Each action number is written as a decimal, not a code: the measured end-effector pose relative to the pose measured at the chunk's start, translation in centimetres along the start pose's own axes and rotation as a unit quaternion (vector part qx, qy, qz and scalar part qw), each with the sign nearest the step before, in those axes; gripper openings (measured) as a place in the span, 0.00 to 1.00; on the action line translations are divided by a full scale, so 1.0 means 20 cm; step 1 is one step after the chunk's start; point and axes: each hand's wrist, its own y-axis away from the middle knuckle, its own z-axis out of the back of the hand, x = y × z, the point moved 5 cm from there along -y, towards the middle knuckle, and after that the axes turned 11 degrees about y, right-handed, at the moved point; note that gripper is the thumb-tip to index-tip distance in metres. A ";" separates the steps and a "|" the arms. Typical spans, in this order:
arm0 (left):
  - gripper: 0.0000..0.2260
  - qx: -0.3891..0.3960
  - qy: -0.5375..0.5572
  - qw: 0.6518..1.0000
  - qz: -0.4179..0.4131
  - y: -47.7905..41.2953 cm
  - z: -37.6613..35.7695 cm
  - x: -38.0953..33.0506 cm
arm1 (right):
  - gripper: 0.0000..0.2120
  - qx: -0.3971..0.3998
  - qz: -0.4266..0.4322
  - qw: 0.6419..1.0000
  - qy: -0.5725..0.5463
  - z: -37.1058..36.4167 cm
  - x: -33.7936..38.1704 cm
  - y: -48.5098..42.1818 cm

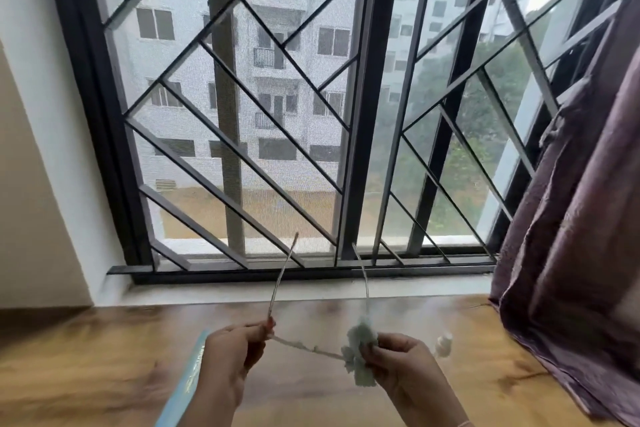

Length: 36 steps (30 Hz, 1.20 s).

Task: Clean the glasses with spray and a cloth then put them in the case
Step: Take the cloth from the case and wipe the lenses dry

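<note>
Glasses [311,347] are held above the wooden worktop [104,357], both temples pointing toward 12 o'clock at the barred window [242,149]. Left hand [232,354], at 7 o'clock, pinches the frame at one hinge. Right hand [398,360], at 5 o'clock, grips a pale cloth [362,357] bunched over the opposite lens. A light blue object [188,378] shows partly behind the left forearm; identity unclear. A small white item [444,345], blurred, sits just beside the right hand. A purple curtain [571,218] hangs at 3 o'clock.

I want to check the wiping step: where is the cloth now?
In the head view, the cloth is low and right of centre, pinched in the right hand against the glasses, which the left hand holds.
</note>
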 end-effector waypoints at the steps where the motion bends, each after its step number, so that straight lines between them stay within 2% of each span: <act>1: 0.02 0.001 -0.010 1.000 0.009 -0.01 0.00 0.00 | 0.31 0.008 -0.014 1.000 -0.002 -0.01 -0.01 0.00; 2: 0.03 0.001 -0.023 1.000 0.014 -0.03 0.01 0.00 | 0.33 0.012 -0.025 1.000 -0.007 -0.02 -0.02 0.01; 3: 0.03 0.004 -0.034 0.999 0.016 -0.04 0.01 0.00 | 0.30 0.016 -0.031 0.999 -0.009 -0.04 -0.03 0.01; 5: 0.06 0.004 -0.072 0.997 0.000 -0.07 0.00 0.01 | 0.18 0.016 -0.037 0.999 -0.007 -0.08 -0.04 0.01; 7: 0.08 -0.009 -0.162 0.984 -0.072 -0.05 -0.02 -0.01 | 0.11 0.005 -0.034 0.999 -0.023 -0.12 -0.05 0.01; 9: 0.04 -0.039 -0.249 0.951 -0.177 0.02 -0.04 -0.05 | 0.08 -0.008 -0.029 0.999 -0.028 -0.14 -0.06 0.01; 10: 0.03 -0.033 -0.278 0.936 -0.213 0.06 -0.08 -0.07 | 0.08 -0.020 -0.025 0.999 -0.017 -0.14 -0.07 0.00; 13: 0.08 0.026 -0.345 0.894 -0.283 0.17 -0.18 -0.08 | 0.12 -0.066 0.005 0.996 0.052 -0.13 -0.09 -0.03; 16: 0.10 0.062 -0.412 0.831 -0.367 0.21 -0.24 -0.05 | 0.12 -0.100 0.048 0.990 0.081 -0.12 -0.08 -0.04; 20: 0.23 0.112 -0.411 0.812 -0.399 0.22 -0.26 0.00 | 0.06 -0.103 0.057 0.993 0.021 -0.16 -0.04 -0.04; 22: 0.26 0.128 -0.407 0.806 -0.410 0.23 -0.26 0.00 | 0.07 -0.108 0.055 0.993 -0.017 -0.17 -0.04 -0.04; 26: 0.12 0.123 -0.440 0.767 -0.451 0.25 -0.30 0.00 | 0.08 -0.112 0.054 0.992 -0.038 -0.19 -0.04 -0.03; 30: 0.08 0.127 -0.456 0.733 -0.489 0.26 -0.31 -0.02 | 0.24 -0.120 0.066 0.990 -0.019 -0.19 -0.05 -0.03; 33: 0.07 0.158 -0.459 0.693 -0.534 0.27 -0.34 -0.03 | 0.12 -0.122 0.083 0.989 0.007 -0.16 -0.01 -0.02; 36: 0.07 0.177 -0.443 0.699 -0.533 0.27 -0.36 -0.02 | 0.05 -0.132 0.095 0.987 0.005 -0.13 0.03 -0.01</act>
